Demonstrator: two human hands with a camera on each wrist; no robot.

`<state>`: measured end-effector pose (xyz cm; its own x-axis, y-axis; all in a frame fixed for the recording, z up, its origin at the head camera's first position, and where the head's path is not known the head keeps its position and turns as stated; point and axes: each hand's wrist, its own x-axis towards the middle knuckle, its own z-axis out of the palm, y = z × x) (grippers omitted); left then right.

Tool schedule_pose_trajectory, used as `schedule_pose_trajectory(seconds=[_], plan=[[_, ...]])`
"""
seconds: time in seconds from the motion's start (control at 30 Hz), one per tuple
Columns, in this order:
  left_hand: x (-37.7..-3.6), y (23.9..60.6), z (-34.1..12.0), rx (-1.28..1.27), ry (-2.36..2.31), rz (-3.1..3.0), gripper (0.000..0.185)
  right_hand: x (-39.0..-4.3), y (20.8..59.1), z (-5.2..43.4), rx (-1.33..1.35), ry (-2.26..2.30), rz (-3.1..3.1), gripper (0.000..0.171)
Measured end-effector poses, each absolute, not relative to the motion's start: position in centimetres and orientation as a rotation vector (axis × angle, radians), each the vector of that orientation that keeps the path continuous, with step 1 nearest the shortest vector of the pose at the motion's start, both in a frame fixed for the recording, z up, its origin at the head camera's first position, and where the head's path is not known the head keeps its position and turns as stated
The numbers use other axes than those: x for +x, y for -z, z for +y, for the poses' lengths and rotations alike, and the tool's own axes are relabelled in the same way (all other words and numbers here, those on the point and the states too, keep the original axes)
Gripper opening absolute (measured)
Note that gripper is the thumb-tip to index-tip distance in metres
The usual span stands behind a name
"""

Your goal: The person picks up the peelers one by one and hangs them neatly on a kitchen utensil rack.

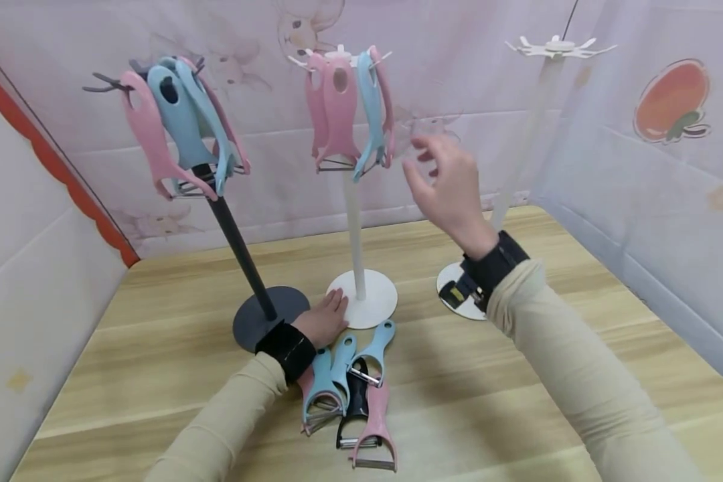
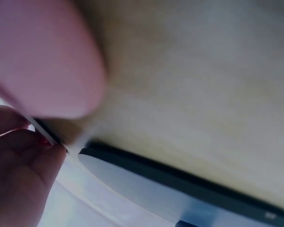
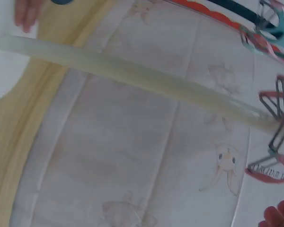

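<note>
My left hand [image 1: 325,320] lies flat with straight fingers on the round base [image 1: 376,301] of the middle white stand [image 1: 353,227]. Pink and blue peelers [image 1: 349,114] hang from that stand's top. My right hand [image 1: 442,177] is raised just right of those peelers, fingers loosely curved and holding nothing. Several loose peelers [image 1: 352,391], blue, black and pink, lie on the table beside my left wrist. In the right wrist view the white pole [image 3: 132,73] crosses the frame, with hanging peelers [image 3: 274,99] at the right edge. The left wrist view is blurred and shows fingers [image 2: 19,179] close up.
A black stand [image 1: 241,254] at the left, leaning, carries more pink and blue peelers [image 1: 181,120]; its base edge [image 2: 180,177] lies next to my left hand. An empty white stand [image 1: 536,100] rises at the right. The wooden table [image 1: 518,402] is walled by fabric screens.
</note>
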<state>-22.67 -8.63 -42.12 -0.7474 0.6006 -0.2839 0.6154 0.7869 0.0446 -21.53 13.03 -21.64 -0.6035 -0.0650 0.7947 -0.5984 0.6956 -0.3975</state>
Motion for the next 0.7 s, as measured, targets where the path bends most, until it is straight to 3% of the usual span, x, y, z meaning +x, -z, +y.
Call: schedule_pose_trajectory(seconds=[0.7], plan=[[-25.6, 42.8, -8.6, 0.855, 0.101, 2.684, 0.052, -18.5, 30.4, 13.6, 0.628, -0.699, -2.538, 0.025]])
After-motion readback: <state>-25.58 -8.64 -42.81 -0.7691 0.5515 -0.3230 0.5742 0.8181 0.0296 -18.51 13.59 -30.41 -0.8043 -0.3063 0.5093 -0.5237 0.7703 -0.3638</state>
